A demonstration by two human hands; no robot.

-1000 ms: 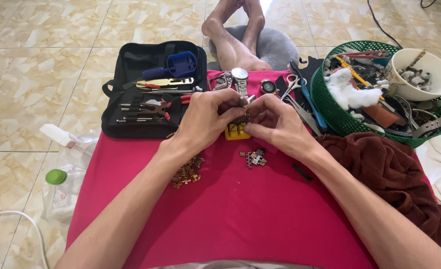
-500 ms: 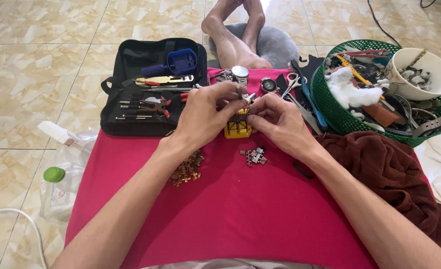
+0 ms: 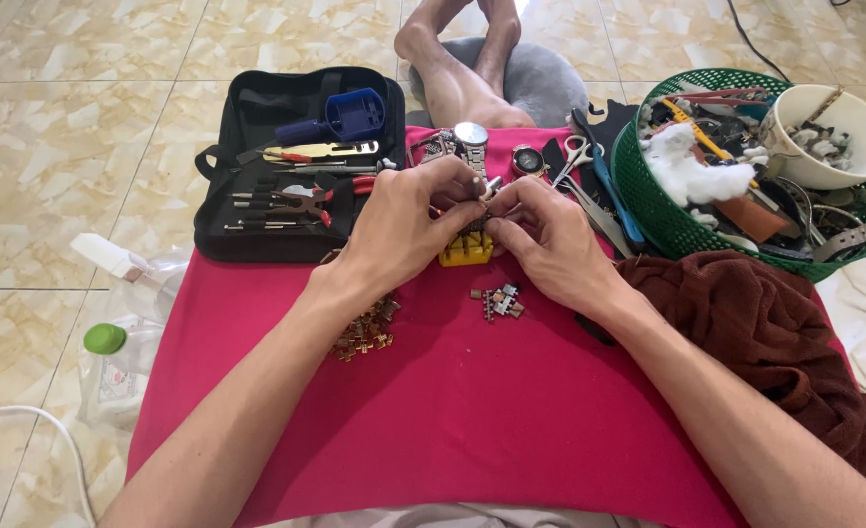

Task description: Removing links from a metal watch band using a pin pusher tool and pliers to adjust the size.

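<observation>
Both hands are meeting over a small yellow holder block (image 3: 466,250) on the red cloth (image 3: 472,411). The left hand (image 3: 403,227) and right hand (image 3: 548,240) are each pinching a small metal watch part (image 3: 489,188) between fingertips, just above the block. Loose band links (image 3: 498,302) are lying nearby, and an open black tool case (image 3: 257,225) is sitting beyond the left hand.

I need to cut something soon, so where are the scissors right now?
In the head view, the scissors lie on the far right part of the red cloth, between the right hand and the green basket.
</observation>
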